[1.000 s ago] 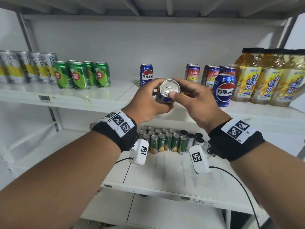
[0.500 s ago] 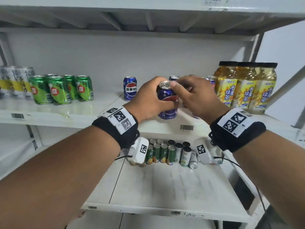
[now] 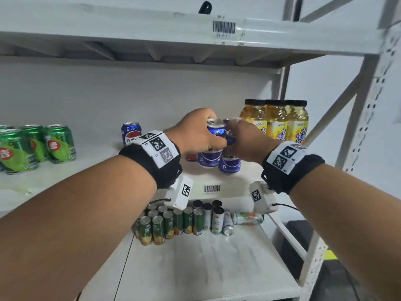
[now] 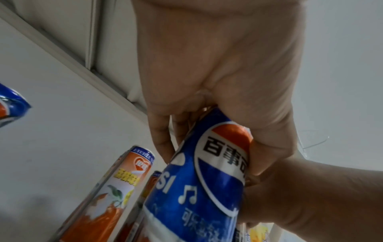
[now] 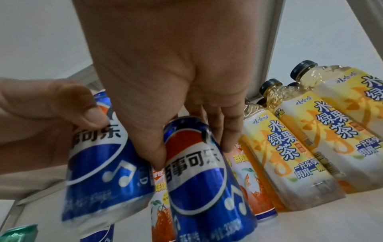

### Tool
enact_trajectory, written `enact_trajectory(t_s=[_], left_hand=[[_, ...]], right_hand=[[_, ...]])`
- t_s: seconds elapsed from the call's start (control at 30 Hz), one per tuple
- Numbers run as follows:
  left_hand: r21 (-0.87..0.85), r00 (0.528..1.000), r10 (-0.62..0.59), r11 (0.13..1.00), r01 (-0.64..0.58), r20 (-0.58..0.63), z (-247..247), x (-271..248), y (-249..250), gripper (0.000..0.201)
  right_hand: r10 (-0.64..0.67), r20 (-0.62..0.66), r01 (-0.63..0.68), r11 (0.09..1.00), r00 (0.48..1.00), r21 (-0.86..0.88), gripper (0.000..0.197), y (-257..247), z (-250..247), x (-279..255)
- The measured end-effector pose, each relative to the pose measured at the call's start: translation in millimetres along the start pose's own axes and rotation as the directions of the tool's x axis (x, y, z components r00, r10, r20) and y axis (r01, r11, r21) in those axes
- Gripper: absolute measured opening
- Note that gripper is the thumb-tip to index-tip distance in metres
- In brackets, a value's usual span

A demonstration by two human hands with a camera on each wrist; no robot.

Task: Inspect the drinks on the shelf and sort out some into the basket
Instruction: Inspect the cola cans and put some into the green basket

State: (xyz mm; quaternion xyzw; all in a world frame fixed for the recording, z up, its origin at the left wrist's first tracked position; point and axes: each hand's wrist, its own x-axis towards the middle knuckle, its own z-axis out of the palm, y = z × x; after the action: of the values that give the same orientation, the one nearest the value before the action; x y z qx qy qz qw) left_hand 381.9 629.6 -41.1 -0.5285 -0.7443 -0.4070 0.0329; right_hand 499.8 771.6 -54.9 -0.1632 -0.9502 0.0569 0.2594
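Note:
Two blue Pepsi cans stand close together on the middle shelf, near its front edge. My left hand grips the left Pepsi can from above, thumb on its near side and fingers behind; the left wrist view shows that grip round the can. The can leans slightly, and I cannot tell whether its base touches the shelf. My right hand holds the top of the second Pepsi can, thumb left and fingers right of it in the right wrist view. No basket is in view.
A third Pepsi can stands at the back, green cans to the left, yellow tea bottles to the right. Orange-labelled cans stand behind the Pepsi cans. Small cans crowd the lower shelf. The upper shelf hangs overhead.
Both hands held one tilted Pepsi can out in front. It has come upright and gone down to the shelf in my left hand, and my right hand has shifted onto a neighbouring can.

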Motion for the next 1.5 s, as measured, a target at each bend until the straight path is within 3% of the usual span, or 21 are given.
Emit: enact_trajectory(t_s=[0.07, 0.17, 0.23, 0.33, 0.5, 0.73, 1.0, 1.17, 1.3, 1.5], left_hand=[[-0.006, 0.999, 0.035, 0.999, -0.035, 0.036, 2.3, 2.3, 5.4, 0.049], [-0.02, 0.992, 0.103, 0.995, -0.102, 0.07, 6.6, 6.7, 16.9, 0.053], [-0.045, 0.984, 0.153, 0.988, -0.15, 0.09, 12.2, 9.4, 27.0, 0.055], [-0.092, 0.964, 0.223, 0.973, -0.211, 0.146, 27.4, 11.2, 45.1, 0.057], [-0.24, 0.897, 0.353, 0.925, -0.293, 0.265, 74.8, 8.7, 72.2, 0.069], [-0.306, 0.78, 0.444, 0.891, -0.335, 0.441, 190.4, -10.1, 91.5, 0.062], [-0.16, 0.626, 0.339, 0.932, -0.325, 0.703, 398.1, -42.9, 77.7, 0.058], [-0.052, 0.528, 0.191, 0.963, -0.266, 0.827, 536.1, -79.3, 52.3, 0.056], [0.017, 0.417, 0.091, 0.969, -0.247, 0.905, 635.8, -115.4, 23.1, 0.055], [0.093, 0.303, -0.025, 0.973, -0.213, 0.953, 745.9, -176.5, -27.1, 0.058]], right_hand=[[-0.004, -0.026, 0.003, 1.0, 1.0, -0.022, 0.058, 5.3, -1.8, -4.7], [0.0, -0.079, -0.006, 0.998, 0.997, -0.07, 0.044, 15.7, -11.1, -21.0], [0.037, -0.098, -0.047, 0.994, 0.994, -0.1, 0.035, 22.9, -22.3, -37.0], [0.15, -0.124, -0.169, 0.972, 0.981, -0.163, 0.039, 33.4, -40.1, -63.5], [0.392, -0.119, -0.409, 0.889, 0.912, -0.206, 0.047, 52.1, -63.4, -119.9], [0.605, -0.085, -0.602, 0.748, 0.792, -0.28, 0.043, 99.1, -44.4, -214.8], [0.742, 0.115, -0.706, 0.666, 0.661, -0.242, 0.028, 219.9, 42.1, -330.0], [0.781, 0.307, -0.75, 0.616, 0.544, -0.24, 0.046, 316.9, 121.7, -401.4], [0.803, 0.395, -0.804, 0.554, 0.447, -0.218, 0.051, 375.0, 194.2, -463.8], [0.797, 0.522, -0.886, 0.437, 0.303, -0.153, 0.055, 417.2, 299.9, -549.3]])
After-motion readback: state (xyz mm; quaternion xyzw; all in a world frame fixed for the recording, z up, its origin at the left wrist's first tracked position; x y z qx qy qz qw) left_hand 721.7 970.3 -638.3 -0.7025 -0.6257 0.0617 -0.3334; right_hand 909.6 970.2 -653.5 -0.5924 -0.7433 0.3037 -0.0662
